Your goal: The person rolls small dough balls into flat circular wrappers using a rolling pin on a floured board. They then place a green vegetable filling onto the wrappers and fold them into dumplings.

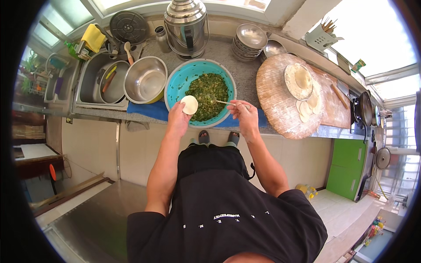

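My left hand [179, 117] holds a round white dough wrapper [189, 104] flat on its fingers, over the near rim of a turquoise bowl [177, 85]. The bowl is full of chopped green filling [207, 94]. My right hand [243, 115] grips thin chopsticks [223, 102] whose tips reach into the filling at the bowl's right side. Both hands hover at the counter's front edge.
A round woven tray [274, 101] to the right carries a floured plate [298, 81] and several dough wrappers [307, 107]. An empty steel bowl [145, 79] sits left by the sink [94, 81]. A large steel kettle [186, 26] and stacked steel plates [249, 41] stand behind. A wok [365, 109] is far right.
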Demonstrator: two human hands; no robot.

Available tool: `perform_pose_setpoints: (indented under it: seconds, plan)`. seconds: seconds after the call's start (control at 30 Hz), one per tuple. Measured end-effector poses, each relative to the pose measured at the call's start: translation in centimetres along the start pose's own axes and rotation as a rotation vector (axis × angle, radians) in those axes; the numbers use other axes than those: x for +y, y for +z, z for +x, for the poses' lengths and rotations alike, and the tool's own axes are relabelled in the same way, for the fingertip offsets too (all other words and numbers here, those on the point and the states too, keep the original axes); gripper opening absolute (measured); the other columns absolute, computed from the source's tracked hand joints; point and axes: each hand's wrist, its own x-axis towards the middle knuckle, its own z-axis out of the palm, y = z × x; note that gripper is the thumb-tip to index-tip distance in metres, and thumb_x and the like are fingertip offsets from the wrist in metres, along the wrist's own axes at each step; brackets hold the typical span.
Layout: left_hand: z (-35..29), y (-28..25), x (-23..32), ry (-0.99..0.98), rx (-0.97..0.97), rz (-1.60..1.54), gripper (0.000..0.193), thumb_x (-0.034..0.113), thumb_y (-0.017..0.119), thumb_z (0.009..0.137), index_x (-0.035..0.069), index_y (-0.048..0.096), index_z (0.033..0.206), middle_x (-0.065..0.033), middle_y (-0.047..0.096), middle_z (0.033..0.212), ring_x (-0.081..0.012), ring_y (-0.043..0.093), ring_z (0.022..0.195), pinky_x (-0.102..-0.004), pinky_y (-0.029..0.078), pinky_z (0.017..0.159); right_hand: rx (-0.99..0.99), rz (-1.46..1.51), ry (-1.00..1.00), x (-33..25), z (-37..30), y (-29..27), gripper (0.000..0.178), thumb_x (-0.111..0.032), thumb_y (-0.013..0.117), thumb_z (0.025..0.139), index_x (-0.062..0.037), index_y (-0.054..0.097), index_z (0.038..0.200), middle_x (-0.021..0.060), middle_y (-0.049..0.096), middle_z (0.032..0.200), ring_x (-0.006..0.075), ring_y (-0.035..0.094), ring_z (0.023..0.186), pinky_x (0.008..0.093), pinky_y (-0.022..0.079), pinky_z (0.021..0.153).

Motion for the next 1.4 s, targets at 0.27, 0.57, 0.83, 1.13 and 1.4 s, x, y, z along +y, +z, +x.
perform_pose_setpoints:
  seconds: [0.27, 0.57, 0.83, 1.13, 1.4]
  plan:
    - [0.4, 6.8, 1.3, -0.223, -0.227, -0.086, 0.037, 0.019, 0.038, 0.116, -0.006, 0.055, 0.139, -0.0172, 0.067, 0.136, -0.0270, 0.069, 0.123, -0.0420, 0.060, 0.104, -0.165, -0.255, -0.390, -1.8, -1.6, -0.9, 0.025, -0.002, 0.066, 0.104, 0.0019, 0.075, 0.127, 0.0122, 0.079, 0.109, 0.0167, 0.069, 0.095, 0.0290, 0.056, 0.084]
    - [0.4, 10.5, 3.2, -0.314, -0.329, -0.005, 0.039, 0.021, 0.038, 0.117, -0.004, 0.057, 0.139, -0.0161, 0.068, 0.137, -0.0262, 0.071, 0.121, -0.0391, 0.060, 0.104, -0.160, -0.591, -0.775, -1.3, -1.8, -4.6, 0.037, 0.010, 0.071, 0.093, -0.0054, 0.078, 0.126, 0.0132, 0.079, 0.113, 0.0198, 0.072, 0.090, 0.0306, 0.059, 0.082]
    - [1.0, 10.5, 2.2, -0.235, -0.306, -0.031, 0.036, 0.021, 0.043, 0.117, -0.003, 0.058, 0.140, -0.0144, 0.069, 0.134, -0.0255, 0.070, 0.121, -0.0405, 0.059, 0.106, -0.130, -0.362, -0.689, -1.1, -2.6, -4.0, 0.032, 0.007, 0.068, 0.099, -0.0024, 0.076, 0.129, 0.0155, 0.078, 0.117, 0.0200, 0.074, 0.090, 0.0320, 0.060, 0.084]
    - [1.2, 10.4, -0.7, -0.168, -0.115, -0.183, 0.039, 0.023, 0.039, 0.117, -0.004, 0.055, 0.139, -0.0158, 0.065, 0.137, -0.0265, 0.066, 0.125, -0.0426, 0.056, 0.109, -0.008, -0.018, -0.339, 0.0, -3.9, -1.2, 0.028, -0.010, 0.058, 0.112, 0.0052, 0.071, 0.131, 0.0142, 0.079, 0.117, 0.0171, 0.075, 0.092, 0.0295, 0.059, 0.080]
    - [0.6, 10.4, -1.6, -0.137, -0.081, -0.201, 0.036, 0.023, 0.038, 0.118, -0.004, 0.053, 0.136, -0.0156, 0.062, 0.139, -0.0252, 0.064, 0.128, -0.0429, 0.054, 0.111, 0.039, -0.114, -0.272, 0.4, -3.8, 0.2, 0.027, -0.009, 0.058, 0.112, 0.0061, 0.071, 0.129, 0.0130, 0.079, 0.111, 0.0174, 0.076, 0.090, 0.0296, 0.059, 0.079]
